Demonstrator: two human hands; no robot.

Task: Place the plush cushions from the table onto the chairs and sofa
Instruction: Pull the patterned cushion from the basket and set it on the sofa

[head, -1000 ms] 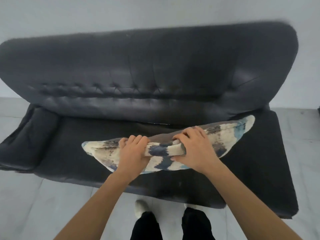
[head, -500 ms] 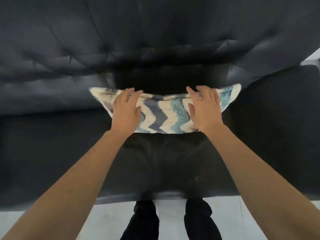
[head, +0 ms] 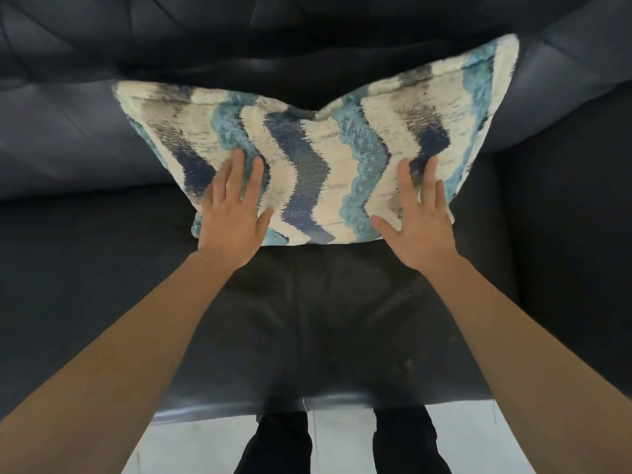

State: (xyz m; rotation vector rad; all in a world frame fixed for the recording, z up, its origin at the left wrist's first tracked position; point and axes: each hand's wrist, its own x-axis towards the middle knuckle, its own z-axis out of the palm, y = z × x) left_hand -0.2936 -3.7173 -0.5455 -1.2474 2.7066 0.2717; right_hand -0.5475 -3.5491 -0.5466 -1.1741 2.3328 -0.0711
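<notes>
you are settling the plush cushion (head: 318,155) upright against the sofa (head: 85,138) backrest at twelve o'clock, left hand (head: 232,213) and right hand (head: 422,220) pressing it with straight fingers, gripping nothing, so next lift off gently.

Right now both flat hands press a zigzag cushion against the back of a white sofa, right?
Not quite: the head view shows the sofa is black, not white. Otherwise yes: left hand and right hand lie flat on the zigzag cushion leaning against its back.
</notes>
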